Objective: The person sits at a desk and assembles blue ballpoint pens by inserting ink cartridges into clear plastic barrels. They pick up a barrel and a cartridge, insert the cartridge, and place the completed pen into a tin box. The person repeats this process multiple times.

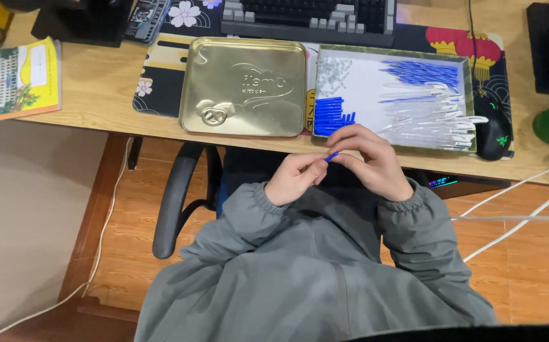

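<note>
Both hands met just below the tray [470, 101]: left hand [294, 178] and right hand [375, 161] each pinched 1 small blue piece [332, 156]. Best kept aligned, pressed straight, over the lap.

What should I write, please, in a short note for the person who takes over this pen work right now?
Left hand: fingers pinch a small blue plastic pen piece, in front of the desk edge.
Right hand: fingertips closed on the same piece from the other side.
Shallow rectangular metal tray: stack of blue caps at its left, thin blue refills at the back, clear white barrels at the right, small metal springs in the far left corner.
Golden tin lid lies empty beside the tray.
Done: no finished pens are visible.
Left: most parts are loose.
</note>
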